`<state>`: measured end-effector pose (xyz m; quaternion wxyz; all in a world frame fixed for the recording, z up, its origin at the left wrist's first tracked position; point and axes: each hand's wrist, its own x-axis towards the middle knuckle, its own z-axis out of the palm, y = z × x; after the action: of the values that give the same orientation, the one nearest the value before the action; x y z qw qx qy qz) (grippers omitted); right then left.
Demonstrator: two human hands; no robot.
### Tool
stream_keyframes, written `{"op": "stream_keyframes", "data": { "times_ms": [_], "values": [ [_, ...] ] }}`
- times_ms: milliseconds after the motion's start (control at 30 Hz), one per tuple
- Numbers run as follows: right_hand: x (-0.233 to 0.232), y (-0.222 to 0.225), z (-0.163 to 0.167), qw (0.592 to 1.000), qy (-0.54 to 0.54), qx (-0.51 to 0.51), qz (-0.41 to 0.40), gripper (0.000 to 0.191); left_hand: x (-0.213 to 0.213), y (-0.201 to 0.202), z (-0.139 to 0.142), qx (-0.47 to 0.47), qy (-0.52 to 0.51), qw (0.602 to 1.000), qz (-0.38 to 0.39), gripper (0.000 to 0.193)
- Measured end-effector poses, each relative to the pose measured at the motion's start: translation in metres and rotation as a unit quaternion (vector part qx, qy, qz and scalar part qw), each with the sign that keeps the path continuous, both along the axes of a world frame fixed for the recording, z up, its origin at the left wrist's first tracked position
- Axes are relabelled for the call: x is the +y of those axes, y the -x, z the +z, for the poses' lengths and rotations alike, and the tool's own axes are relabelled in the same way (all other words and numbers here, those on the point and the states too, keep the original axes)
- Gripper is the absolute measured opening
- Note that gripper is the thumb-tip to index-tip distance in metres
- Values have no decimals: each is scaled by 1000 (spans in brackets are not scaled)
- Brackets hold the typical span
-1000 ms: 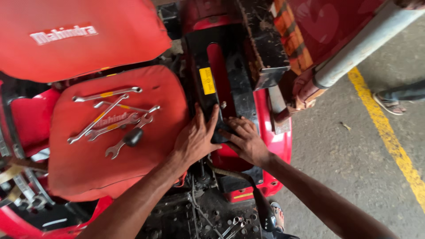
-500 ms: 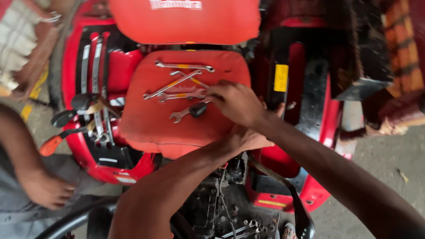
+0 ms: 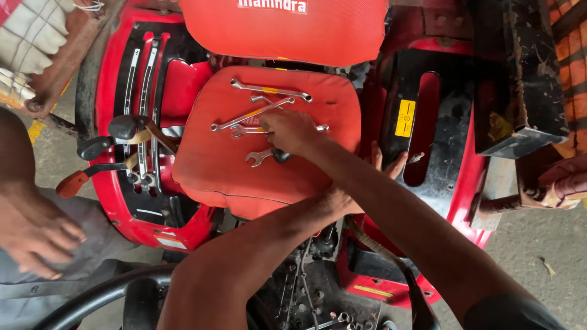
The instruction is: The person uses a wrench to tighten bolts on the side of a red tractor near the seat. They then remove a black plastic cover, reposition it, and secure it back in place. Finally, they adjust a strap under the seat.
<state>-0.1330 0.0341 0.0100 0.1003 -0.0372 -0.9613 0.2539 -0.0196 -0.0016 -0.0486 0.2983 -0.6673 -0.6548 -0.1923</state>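
Bystander: another person's hand (image 3: pixel 36 235) hangs at the far left, fingers loosely curled, holding nothing.
Levers: black-knobbed control levers (image 3: pixel 125 128) stand on the red fender left of the seat, with an orange-tipped one (image 3: pixel 72 182) lower down.
Seat: red seat cushion (image 3: pixel 214 165) lies flat, carrying the tools.
Wrenches: 1 long spanner (image 3: pixel 269 90) lies across the top of the cushion, 2 crossed spanners (image 3: pixel 241 119) sit below it, and 1 short open-ended wrench (image 3: pixel 257 157) lies nearest the front edge.
Right hand: right hand (image 3: pixel 292 131) reaches across onto the cushion, fingers bent down over the spanners and a dark-handled tool (image 3: pixel 281 156); whether it actually grips one, I cannot tell.
Left hand: left hand (image 3: pixel 367 183) sits at the cushion's right edge beneath the right forearm, fingers spread open against the black panel (image 3: pixel 446 140), holding nothing visible.
Sticker: yellow label (image 3: pixel 405 118) sits on that panel, right of both hands.
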Motion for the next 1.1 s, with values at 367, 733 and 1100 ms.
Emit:
{"op": "stream_keyframes", "data": {
  "times_ms": [367,733,1100],
  "values": [
    [17,4,9,996,21,6,86,14,4,5,1,128,-13,991,-37,65],
    [17,-304,16,929,278,164,-179,26,11,-10,21,-132,186,970,-88,104],
    [85,-375,-8,907,31,171,-383,18,10,-20,71,-142,282,947,-51,134]
  ]
}}
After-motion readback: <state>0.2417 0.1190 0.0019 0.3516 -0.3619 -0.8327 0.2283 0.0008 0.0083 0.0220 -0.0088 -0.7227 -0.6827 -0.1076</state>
